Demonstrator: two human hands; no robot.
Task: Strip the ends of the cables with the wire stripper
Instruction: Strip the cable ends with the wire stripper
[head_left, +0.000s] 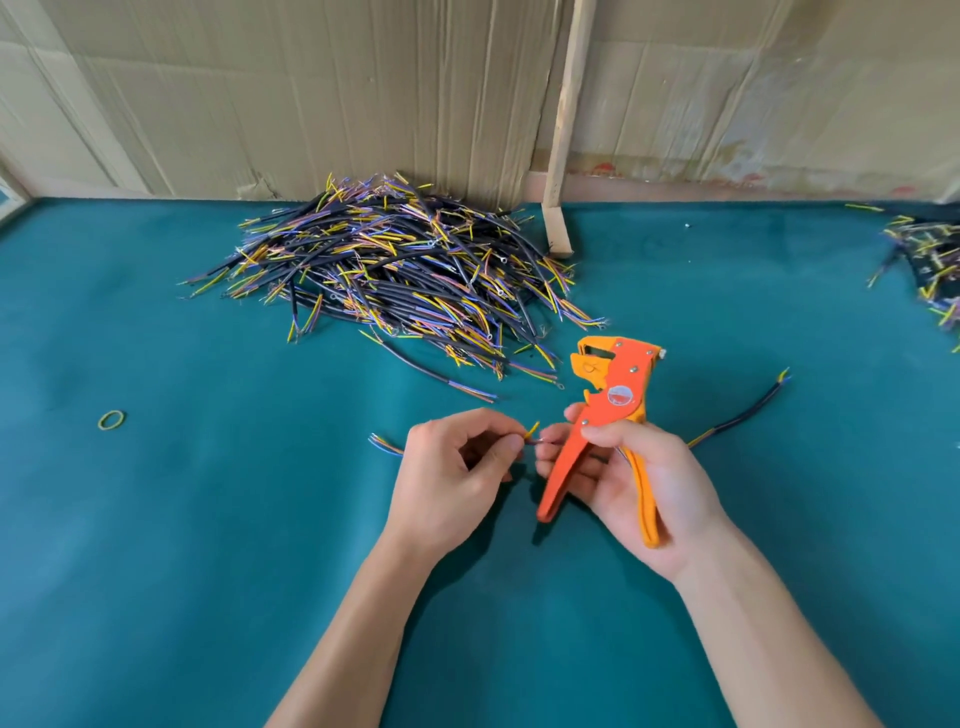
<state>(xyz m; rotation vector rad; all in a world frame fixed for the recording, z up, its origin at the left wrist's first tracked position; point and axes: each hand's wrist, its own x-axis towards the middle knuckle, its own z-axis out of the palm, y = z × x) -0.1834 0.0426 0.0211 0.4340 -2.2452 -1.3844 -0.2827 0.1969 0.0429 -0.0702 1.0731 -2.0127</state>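
A rubber band lies far left on the green surface. The left hand pinches a thin wire end, its grip closed on it. The right hand clasps the orange wire stripper upright. A cable trails right; a cable pile sits behind.

Bare green mat near and left of the hands, only a rubber band on it. Cable pile blocks the far middle, wooden strip and cardboard wall behind. Second pile at far right edge; one cable lies right.
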